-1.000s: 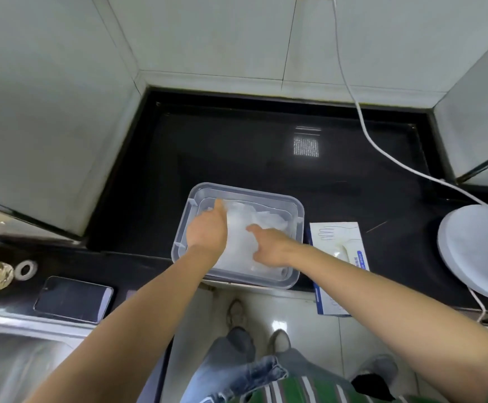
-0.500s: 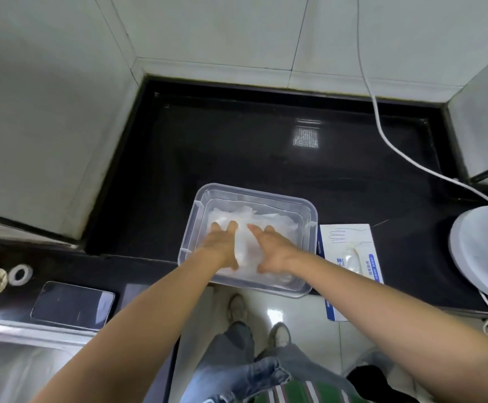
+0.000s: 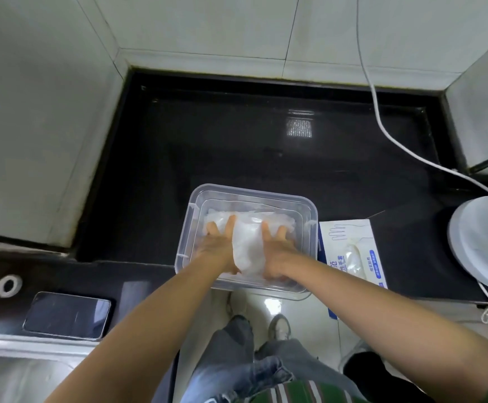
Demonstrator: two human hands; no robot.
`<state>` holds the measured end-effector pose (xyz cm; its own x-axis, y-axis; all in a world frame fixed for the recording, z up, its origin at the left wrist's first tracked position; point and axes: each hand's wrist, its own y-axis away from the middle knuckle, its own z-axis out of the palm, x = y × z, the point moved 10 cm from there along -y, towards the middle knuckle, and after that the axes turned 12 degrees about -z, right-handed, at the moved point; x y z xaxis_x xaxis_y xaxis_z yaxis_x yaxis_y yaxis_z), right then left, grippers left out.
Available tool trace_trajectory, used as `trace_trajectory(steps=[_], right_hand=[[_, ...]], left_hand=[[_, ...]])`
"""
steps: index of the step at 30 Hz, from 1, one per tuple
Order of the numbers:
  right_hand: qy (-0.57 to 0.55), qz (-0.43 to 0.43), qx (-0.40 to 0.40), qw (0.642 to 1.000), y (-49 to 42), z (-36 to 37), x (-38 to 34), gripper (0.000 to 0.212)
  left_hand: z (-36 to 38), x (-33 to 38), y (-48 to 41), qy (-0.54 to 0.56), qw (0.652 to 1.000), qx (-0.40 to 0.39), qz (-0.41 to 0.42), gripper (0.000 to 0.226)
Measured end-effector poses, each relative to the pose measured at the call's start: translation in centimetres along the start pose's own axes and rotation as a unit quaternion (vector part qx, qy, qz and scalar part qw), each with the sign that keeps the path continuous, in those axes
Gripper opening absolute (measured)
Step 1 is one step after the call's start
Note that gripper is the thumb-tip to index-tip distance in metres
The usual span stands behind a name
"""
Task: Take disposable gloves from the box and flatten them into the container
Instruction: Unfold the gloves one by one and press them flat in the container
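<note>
Gloves lie in the container, pressed beneath and between straight, spread fingers.

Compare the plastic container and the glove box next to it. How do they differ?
The container is clear plastic; the glove box is white card with blue print. The container is open on top, with the left hand and right hand pressing gloves flat inside; the glove box shows only an oval opening, and no hand is on it. Both sit side by side at the black counter's front edge.
</note>
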<state>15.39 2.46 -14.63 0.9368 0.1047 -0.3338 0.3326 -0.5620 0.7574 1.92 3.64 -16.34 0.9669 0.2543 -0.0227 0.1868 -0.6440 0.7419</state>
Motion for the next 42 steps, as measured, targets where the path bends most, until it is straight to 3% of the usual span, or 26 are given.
trace_trajectory(steps=[2, 4, 6, 8, 10, 12, 14, 18, 21, 27, 33, 36, 38, 42], right_hand=[[-0.037, -0.007, -0.022, 0.999, 0.5, -0.4, -0.2, 0.116], [-0.045, -0.027, 0.013, 0.999, 1.3, -2.4, -0.4, 0.091], [-0.077, -0.098, 0.137, 0.983, 2.6, -6.2, -1.1, 0.054], [-0.175, -0.188, 0.257, 0.932, 5.6, -9.9, -1.4, 0.021], [-0.236, -0.215, 0.327, 0.89, 8.6, -12.4, 0.3, 0.014], [-0.239, -0.174, 0.367, 0.882, 10.6, -13.4, 3.7, 0.014], [-0.206, -0.097, 0.357, 0.906, 11.5, -12.6, 8.3, 0.012], [-0.055, 0.028, 0.169, 0.984, 11.9, -5.6, 14.0, 0.018], [-0.034, 0.051, 0.187, 0.98, 12.9, -3.0, 15.3, 0.027], [-0.003, 0.022, 0.272, 0.962, 12.3, -2.3, 16.0, 0.044], [0.041, 0.016, 0.307, 0.951, 12.1, -1.9, 15.8, 0.023], [0.013, 0.015, 0.33, 0.944, 12.4, -2.3, 16.1, 0.026], [-0.014, 0.015, 0.334, 0.942, 12.6, -2.5, 16.4, 0.039], [0.02, 0.011, 0.337, 0.941, 13.1, -3.1, 16.0, 0.026]], left_hand=[[0.1, -0.2, 0.4, 0.009, 1.0, -0.022, -0.004, 0.128], [-0.7, -0.2, 1.0, 0.033, 0.999, -0.023, -0.002, 0.113], [-2.6, 0.3, 2.3, 0.035, 0.999, 0.033, 0.017, 0.078], [-5.6, 1.4, 4.3, 0.041, 0.989, 0.136, 0.045, 0.043], [-7.7, 2.8, 6.8, 0.088, 0.972, 0.202, 0.077, 0.025], [-8.9, 4.7, 9.1, 0.139, 0.957, 0.233, 0.107, 0.021], [-9.5, 7.6, 11.3, 0.176, 0.942, 0.244, 0.15, 0.019], [-8.2, 15.0, 15.6, 0.22, 0.916, 0.202, 0.266, 0.015], [-4.9, 19.4, 16.7, 0.204, 0.926, 0.132, 0.29, 0.019], [3.0, 21.0, 13.7, 0.131, 0.972, 0.031, 0.19, 0.055], [4.5, 19.7, 12.6, 0.154, 0.976, 0.033, 0.151, 0.071], [4.6, 19.8, 12.7, 0.148, 0.976, 0.043, 0.156, 0.074], [4.7, 19.9, 12.7, 0.136, 0.977, 0.047, 0.155, 0.08], [4.7, 20.3, 12.7, 0.108, 0.981, 0.058, 0.154, 0.086]])
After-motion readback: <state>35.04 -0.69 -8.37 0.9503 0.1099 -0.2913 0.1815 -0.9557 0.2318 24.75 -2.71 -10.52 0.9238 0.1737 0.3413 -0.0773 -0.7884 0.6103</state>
